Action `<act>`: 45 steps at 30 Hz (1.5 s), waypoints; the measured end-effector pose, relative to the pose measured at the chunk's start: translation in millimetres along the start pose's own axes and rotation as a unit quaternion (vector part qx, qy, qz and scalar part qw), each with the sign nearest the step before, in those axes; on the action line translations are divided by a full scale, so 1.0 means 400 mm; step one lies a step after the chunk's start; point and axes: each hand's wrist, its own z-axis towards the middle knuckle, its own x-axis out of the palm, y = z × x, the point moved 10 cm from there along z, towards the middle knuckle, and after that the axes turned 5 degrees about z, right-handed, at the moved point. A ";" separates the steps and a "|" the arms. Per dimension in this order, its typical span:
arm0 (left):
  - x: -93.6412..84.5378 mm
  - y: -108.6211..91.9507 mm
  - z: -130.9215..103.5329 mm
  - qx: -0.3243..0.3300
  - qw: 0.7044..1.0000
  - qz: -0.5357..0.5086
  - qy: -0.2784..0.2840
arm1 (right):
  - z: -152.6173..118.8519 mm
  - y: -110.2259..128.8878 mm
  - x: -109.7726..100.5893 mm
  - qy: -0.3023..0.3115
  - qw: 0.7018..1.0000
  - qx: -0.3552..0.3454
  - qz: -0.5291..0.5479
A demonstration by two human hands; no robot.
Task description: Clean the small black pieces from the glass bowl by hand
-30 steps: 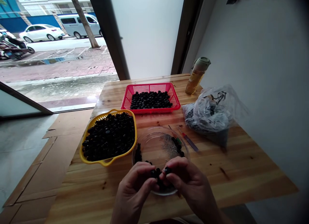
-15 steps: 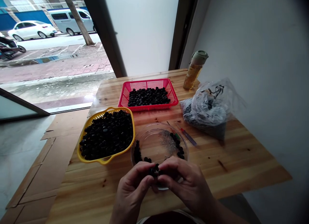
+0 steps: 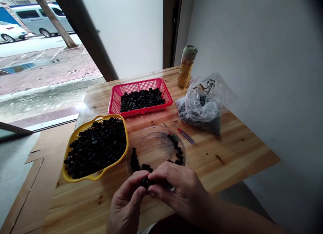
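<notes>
Over the near rim of a clear round dish (image 3: 146,135), my left hand (image 3: 127,202) and my right hand (image 3: 181,190) meet fingertip to fingertip. Both pinch one small black round part (image 3: 146,182) between thumb and fingers; its details are mostly covered. Thin silvery pins (image 3: 166,145) lie in a loose heap inside the dish. Small black pieces (image 3: 134,160) line its left side, and more follow its right side. My right hand hides part of the dish's near edge.
Left stands a yellow basket (image 3: 96,178) heaped with black ring-like caps. Behind the dish is a red basket (image 3: 143,110) of black discs. A screwdriver (image 3: 187,136), a filled plastic bag (image 3: 202,108) and a bottle (image 3: 186,71) are on the right of the wooden table (image 3: 227,166).
My view has turned to the right, so the table and its things sit further left. Both hands stay together on the black part, which is now turned differently.
</notes>
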 end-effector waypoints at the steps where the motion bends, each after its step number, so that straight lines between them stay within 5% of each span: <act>1: 0.000 0.001 -0.001 -0.001 1.000 -0.003 0.001 | 0.001 0.005 0.001 0.001 1.000 -0.006 -0.004; 12: 0.018 -0.035 -0.008 0.050 0.997 -0.045 0.026 | 0.004 0.019 0.017 0.039 0.999 -0.025 -0.004; 27: 0.088 -0.068 -0.036 0.028 0.989 -0.086 0.116 | -0.026 -0.063 -0.012 -0.010 0.992 0.061 0.109; 34: 0.106 -0.071 -0.041 0.036 0.988 -0.097 0.113 | -0.074 -0.150 0.026 -0.047 0.927 0.223 0.298; 38: 0.102 -0.060 -0.047 0.027 0.988 -0.112 0.104 | -0.088 -0.162 0.043 -0.055 0.902 0.260 0.341; 45: 0.102 -0.035 -0.044 0.003 0.979 -0.169 0.113 | -0.060 -0.123 0.022 -0.062 0.951 0.181 0.243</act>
